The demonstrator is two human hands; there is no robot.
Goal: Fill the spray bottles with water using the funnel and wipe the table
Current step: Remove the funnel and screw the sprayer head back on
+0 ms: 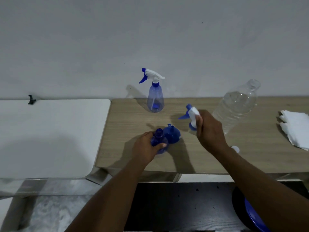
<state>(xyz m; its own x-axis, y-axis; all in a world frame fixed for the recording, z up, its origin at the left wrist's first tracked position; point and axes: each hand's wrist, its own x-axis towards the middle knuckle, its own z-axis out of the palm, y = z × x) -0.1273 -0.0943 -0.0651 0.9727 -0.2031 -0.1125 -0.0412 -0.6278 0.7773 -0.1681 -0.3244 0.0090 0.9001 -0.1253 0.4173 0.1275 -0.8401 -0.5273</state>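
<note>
Plainly light and thin-walled, the open spray bottle (pixel 158 139) stands near the front of the table (pixel 133 114), with the left hand (pixel 145 146) wrapped round its body; it would probably dent if squeezed, so the stiffer shoulder is the safer hold. The right hand (pixel 210 131) clasps the unscrewed spray head (pixel 192 117). The funnel (pixel 172 133) lies just beside the bottle. A second spray bottle (pixel 155 97), an uncapped water bottle (pixel 234 106) that could tip, its cap (pixel 235 149) and napkins (pixel 296 129) sit around.
</note>
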